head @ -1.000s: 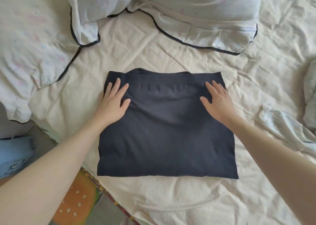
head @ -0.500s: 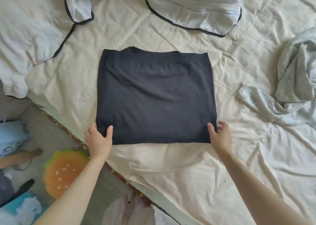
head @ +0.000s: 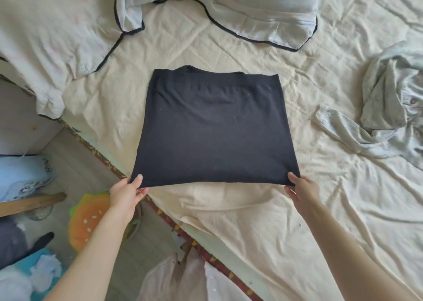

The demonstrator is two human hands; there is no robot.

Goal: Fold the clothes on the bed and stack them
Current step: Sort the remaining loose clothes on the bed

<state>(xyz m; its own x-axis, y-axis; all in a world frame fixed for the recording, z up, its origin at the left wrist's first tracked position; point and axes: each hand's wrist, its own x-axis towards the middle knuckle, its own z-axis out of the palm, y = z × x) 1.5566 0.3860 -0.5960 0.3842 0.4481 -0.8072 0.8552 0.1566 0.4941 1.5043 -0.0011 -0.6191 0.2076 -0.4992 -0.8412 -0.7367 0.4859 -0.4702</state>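
Folded black knit garment (head: 215, 129) mid-bed on cream crinkled sheet (head: 274, 220), near edge lifted, left hand (head: 126, 194) pinching near-left corner, right hand (head: 302, 189) pinching near-right corner, crumpled pale grey shirt (head: 386, 108) far right.

Burger-shaped cushion (head: 90, 218) lies on the floor at 8 o'clock; black-piped pillows (head: 251, 7) at 12 o'clock.

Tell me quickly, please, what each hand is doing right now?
Left hand: pinches the near left corner of the black garment.
Right hand: pinches the near right corner of the same garment.
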